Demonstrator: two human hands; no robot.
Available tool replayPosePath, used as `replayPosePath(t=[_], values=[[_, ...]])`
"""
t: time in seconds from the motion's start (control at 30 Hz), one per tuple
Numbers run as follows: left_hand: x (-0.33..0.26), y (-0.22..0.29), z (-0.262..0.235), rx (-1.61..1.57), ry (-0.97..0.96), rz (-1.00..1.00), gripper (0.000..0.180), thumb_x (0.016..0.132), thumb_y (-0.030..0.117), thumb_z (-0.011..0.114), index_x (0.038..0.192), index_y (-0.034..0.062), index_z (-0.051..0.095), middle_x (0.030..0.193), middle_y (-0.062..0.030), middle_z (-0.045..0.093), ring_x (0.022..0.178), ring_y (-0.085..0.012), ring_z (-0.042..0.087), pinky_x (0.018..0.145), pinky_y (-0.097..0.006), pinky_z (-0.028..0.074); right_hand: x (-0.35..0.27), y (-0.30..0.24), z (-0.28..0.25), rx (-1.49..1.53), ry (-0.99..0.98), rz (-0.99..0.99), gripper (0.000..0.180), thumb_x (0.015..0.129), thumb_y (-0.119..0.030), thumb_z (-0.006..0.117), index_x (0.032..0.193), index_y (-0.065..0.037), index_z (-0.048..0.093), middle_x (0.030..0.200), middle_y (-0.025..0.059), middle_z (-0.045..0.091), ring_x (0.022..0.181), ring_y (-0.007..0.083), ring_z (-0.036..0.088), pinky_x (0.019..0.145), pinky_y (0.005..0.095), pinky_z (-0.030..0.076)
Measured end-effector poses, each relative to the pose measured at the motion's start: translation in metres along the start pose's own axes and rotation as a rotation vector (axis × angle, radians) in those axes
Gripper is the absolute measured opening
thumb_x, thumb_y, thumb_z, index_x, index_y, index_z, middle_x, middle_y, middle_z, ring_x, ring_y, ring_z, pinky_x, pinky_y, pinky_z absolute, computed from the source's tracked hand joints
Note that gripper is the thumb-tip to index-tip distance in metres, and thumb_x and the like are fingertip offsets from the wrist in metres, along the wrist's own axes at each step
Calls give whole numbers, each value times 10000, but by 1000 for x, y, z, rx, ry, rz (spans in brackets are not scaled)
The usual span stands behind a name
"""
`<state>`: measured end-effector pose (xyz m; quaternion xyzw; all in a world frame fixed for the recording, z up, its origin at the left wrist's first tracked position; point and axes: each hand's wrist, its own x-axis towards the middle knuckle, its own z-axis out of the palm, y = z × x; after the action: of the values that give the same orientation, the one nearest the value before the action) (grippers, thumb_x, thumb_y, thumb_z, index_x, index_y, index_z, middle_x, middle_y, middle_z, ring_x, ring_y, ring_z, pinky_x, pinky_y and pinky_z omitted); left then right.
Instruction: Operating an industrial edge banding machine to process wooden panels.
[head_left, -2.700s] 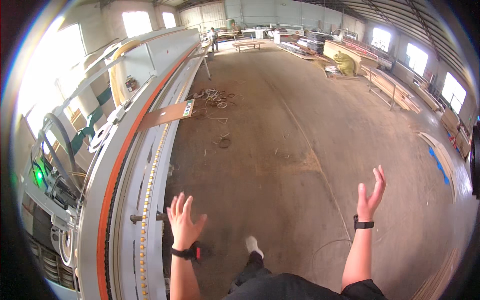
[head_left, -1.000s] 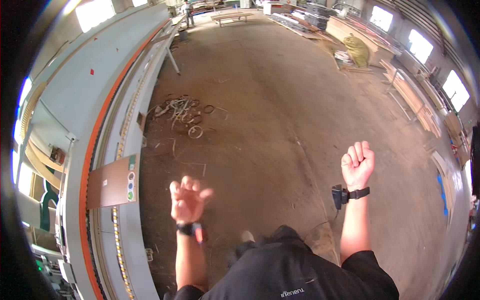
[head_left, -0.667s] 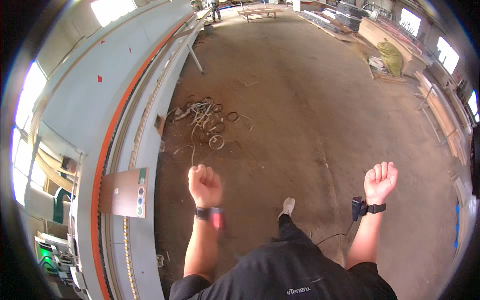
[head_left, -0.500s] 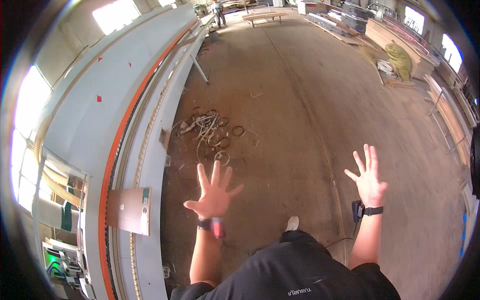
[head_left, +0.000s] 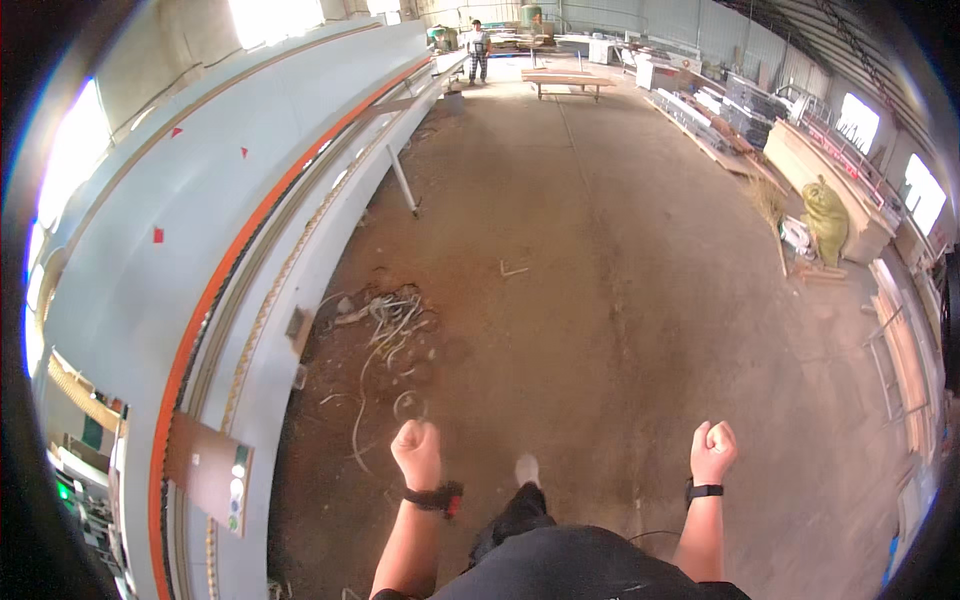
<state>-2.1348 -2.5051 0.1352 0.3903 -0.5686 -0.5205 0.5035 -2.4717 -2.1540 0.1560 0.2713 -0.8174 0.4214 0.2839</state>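
Note:
Both of my hands are raised over the brown floor, each curled into a fist with nothing in it. My left hand (head_left: 416, 452) has a dark strap with a red part at its wrist. It is nearest to a tangle of pale strips (head_left: 395, 320) lying on the floor beyond it. On my right hand (head_left: 712, 452), well apart from the left, the thumb lies against the folded fingers. A black strap (head_left: 706, 491) circles that wrist. Neither hand touches anything. A wood-coloured panel (head_left: 208, 465) rests on the long machine at my left.
The long white machine (head_left: 240, 170) with an orange rail runs along the left side. Stacked boards (head_left: 830, 185) and a yellow-green sack (head_left: 825, 220) stand at the right. A low wooden bench (head_left: 568, 84) and a person (head_left: 478, 52) are far ahead.
Both hands have gone from open, spread fingers to fists and sit lower in the picture. The view has tilted up, showing more of the far hall, and the machine's panel appears lower and further left.

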Motion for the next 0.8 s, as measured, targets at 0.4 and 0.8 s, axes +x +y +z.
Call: replayPosePath(t=[0.4, 0.8], values=[[181, -56, 306, -216, -1082, -423, 195, 982, 239, 644, 1052, 57, 649, 987, 9, 677, 932, -104, 602, 866, -288, 479, -100, 282, 152, -511, -1313, 377, 325, 924, -390, 631, 1118, -142, 710, 1004, 147, 740, 954, 342, 701, 819, 442, 547], [375, -380, 206, 1607, -1637, -323, 255, 953, 275, 553, 1031, 102, 723, 1106, -160, 685, 1044, -341, 644, 823, -488, 536, 109, 422, 431, -137, -1459, 941, 348, 896, -390, 589, 792, -85, 722, 733, 96, 701, 723, 263, 685, 662, 409, 527]])
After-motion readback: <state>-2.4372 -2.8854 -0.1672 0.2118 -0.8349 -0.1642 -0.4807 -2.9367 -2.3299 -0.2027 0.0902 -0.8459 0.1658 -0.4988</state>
